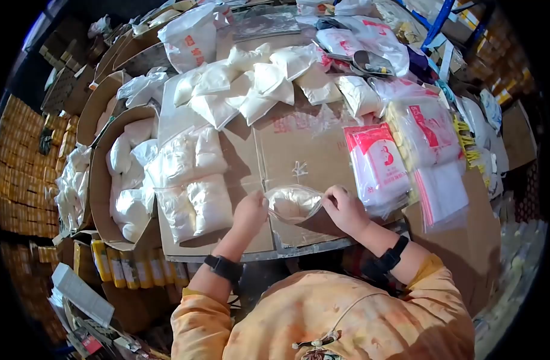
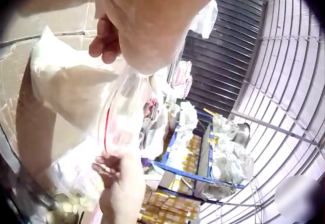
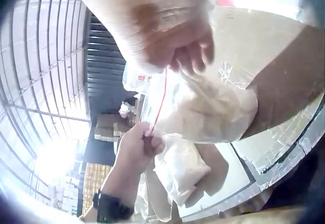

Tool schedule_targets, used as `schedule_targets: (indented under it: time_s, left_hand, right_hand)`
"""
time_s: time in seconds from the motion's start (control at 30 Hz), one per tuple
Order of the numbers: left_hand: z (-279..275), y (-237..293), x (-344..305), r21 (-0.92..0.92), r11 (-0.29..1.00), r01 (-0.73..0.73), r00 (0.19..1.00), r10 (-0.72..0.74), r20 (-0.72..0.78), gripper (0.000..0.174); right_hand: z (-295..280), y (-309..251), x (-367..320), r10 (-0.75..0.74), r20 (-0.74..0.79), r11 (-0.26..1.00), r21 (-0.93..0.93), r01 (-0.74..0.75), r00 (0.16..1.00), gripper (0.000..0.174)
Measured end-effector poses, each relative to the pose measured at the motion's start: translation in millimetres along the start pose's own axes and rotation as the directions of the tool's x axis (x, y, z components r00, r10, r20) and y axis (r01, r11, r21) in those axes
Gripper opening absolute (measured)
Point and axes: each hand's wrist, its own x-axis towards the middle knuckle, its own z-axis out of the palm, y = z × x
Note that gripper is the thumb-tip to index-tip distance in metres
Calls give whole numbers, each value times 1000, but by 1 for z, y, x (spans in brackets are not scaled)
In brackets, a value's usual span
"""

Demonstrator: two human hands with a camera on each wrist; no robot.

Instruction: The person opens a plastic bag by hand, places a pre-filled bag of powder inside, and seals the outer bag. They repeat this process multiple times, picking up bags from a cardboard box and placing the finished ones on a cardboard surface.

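Note:
A clear zip bag [image 1: 294,203] holding pale powder stands at the table's near edge, between my hands. My left hand [image 1: 251,213] pinches one top corner, and my right hand [image 1: 346,210] pinches the opposite one. In the left wrist view a red line runs along the bag's [image 2: 76,84] upper strip, above the bulging powder. The right wrist view shows the same strip stretched between my right hand [image 3: 165,36] at the top and my left hand [image 3: 134,150] below. Left of the bag lie several filled powder bags [image 1: 209,204] in a block.
More filled powder bags [image 1: 274,81] are heaped at the back. Red-printed packs of bags [image 1: 380,165] lie to the right, beside a stack of larger packs [image 1: 428,129]. An open carton [image 1: 101,192] with white bags stands at the left. Cardboard [image 1: 311,147] covers the table.

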Motion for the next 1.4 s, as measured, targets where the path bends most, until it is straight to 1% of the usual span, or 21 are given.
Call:
schedule_targets:
  time_s: [0.03,0.07,0.1,0.13,0.17,0.2,0.23,0.27,0.3,0.4,0.47,0.57,0.7,0.77,0.83,0.93,1.03,1.17,1.27,1.37,1.4]
  left_hand:
    - [-1,1,-1,37,999,-19,999,20,-33,19]
    - [-6,6,-3,137,990,-25,999,30,-33,17]
    - [-7,11,-4,177,979,-101,986,122,-111,17]
    - [-6,15,-7,223,959,-175,959,218,-183,17]
    - [-7,21,-11,274,930,-245,915,316,-251,17]
    - [-13,32,-21,507,730,-458,751,623,-219,22]
    - [-11,35,-28,592,611,-526,704,703,-101,28]
    - [-8,41,-33,570,547,-613,678,735,24,29]
    - [-4,44,-39,533,492,-688,645,751,140,30]
    - [6,27,-36,628,480,-612,722,664,196,23]
    - [11,21,-28,635,465,-617,725,649,230,23]
    - [23,13,-19,626,423,-655,731,566,382,15]
    - [9,31,-9,727,326,-604,789,375,487,13]
    - [-14,40,-16,735,346,-583,796,425,431,8]
    - [-23,40,-22,714,298,-634,721,563,404,6]
    - [-33,45,-30,686,300,-663,712,535,454,2]
    - [-37,32,-25,659,334,-674,636,716,287,3]
    - [-36,28,-25,701,356,-619,591,798,117,5]
    - [-21,14,-23,611,510,-605,744,636,206,7]
    - [-25,36,-34,664,430,-612,772,505,385,11]
    - [-35,41,-34,733,410,-543,827,412,382,16]
  right_hand:
    - [-5,-5,1,-263,11,958,-110,263,965,20]
    - [-10,-10,2,-508,20,837,-222,500,861,24]
    - [-14,-23,3,-619,107,738,-260,623,778,27]
    - [-8,-20,2,-678,185,625,-365,691,711,27]
    - [3,-6,1,-619,216,651,-395,648,755,25]
    - [19,13,1,-557,244,674,-426,603,794,22]
    - [23,13,6,-491,266,694,-455,557,829,21]
    - [25,13,7,-575,211,629,-505,591,791,13]
    - [23,5,7,-543,235,653,-486,581,806,11]
    - [25,-6,7,-470,283,719,-427,548,836,8]
    - [32,0,7,-444,286,755,-392,526,849,8]
    - [50,15,13,-483,528,702,-243,669,698,9]
    - [34,-5,17,-371,579,593,-455,665,726,8]
    - [18,-2,23,-351,497,617,-514,596,793,12]
    - [5,-9,23,-402,499,574,-516,636,768,11]
    - [-5,-16,19,-496,455,549,-495,673,739,10]
    - [-8,-11,20,-550,337,581,-503,640,764,9]
    - [-2,-2,19,-525,207,685,-473,554,826,7]
    - [1,2,17,-370,262,695,-558,453,891,5]
    - [-8,11,19,-233,284,730,-581,361,930,5]
    - [-10,8,20,-203,285,754,-565,335,937,5]
